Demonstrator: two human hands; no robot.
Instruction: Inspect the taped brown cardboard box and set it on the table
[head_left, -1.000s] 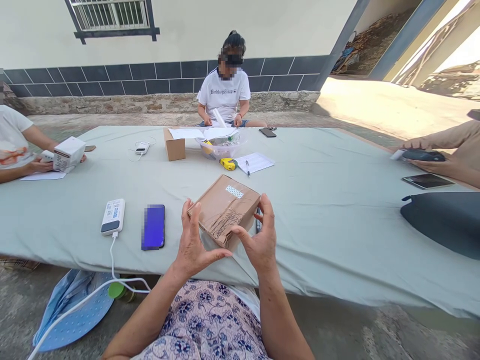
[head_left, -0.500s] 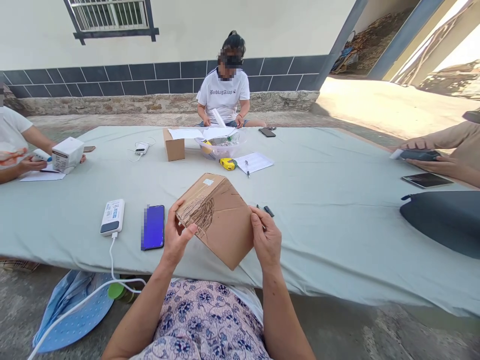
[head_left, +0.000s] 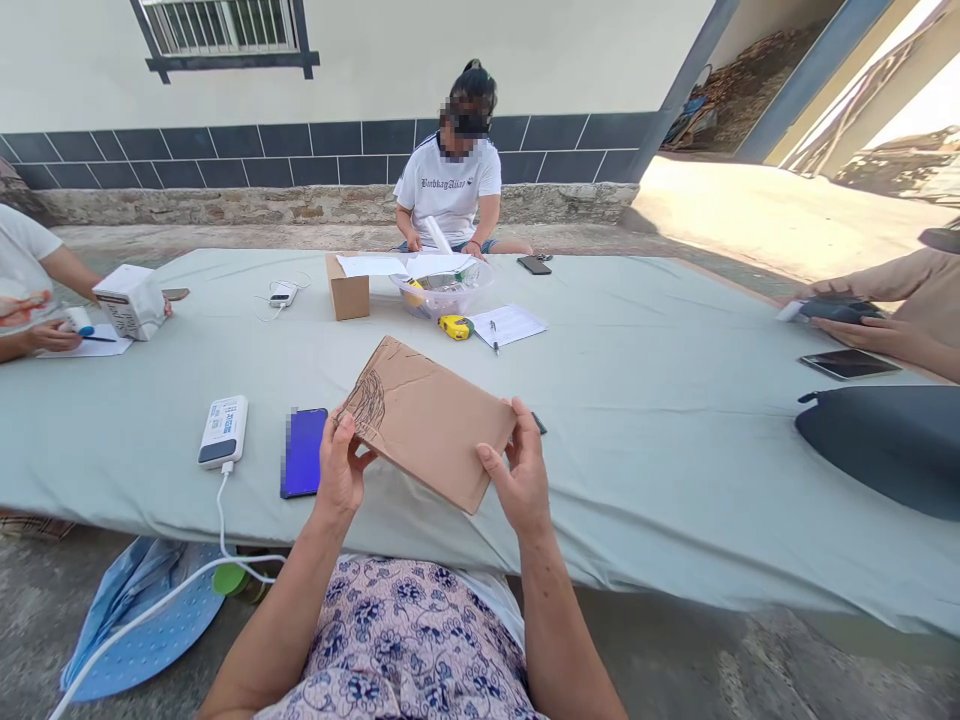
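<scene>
I hold a flat brown cardboard box (head_left: 427,420) above the near edge of the grey-green covered table (head_left: 637,400). My left hand (head_left: 341,470) grips its left corner, beside a dark scribble on the cardboard. My right hand (head_left: 521,475) grips its lower right edge, thumb on top. The box is tilted so one broad plain face points at me. Both hands are closed on it.
A blue phone (head_left: 304,465) and a white power bank (head_left: 223,432) with a cable lie to my left. A small brown box (head_left: 347,287), a clear bowl (head_left: 440,290), a yellow tape measure (head_left: 454,326) and papers sit further back. Other people sit opposite, left and right. A dark bag (head_left: 885,445) lies right.
I have turned the box over in my hands: the face with the small label has rotated away and a plain broad face now shows. The person at left has lifted a white box.
</scene>
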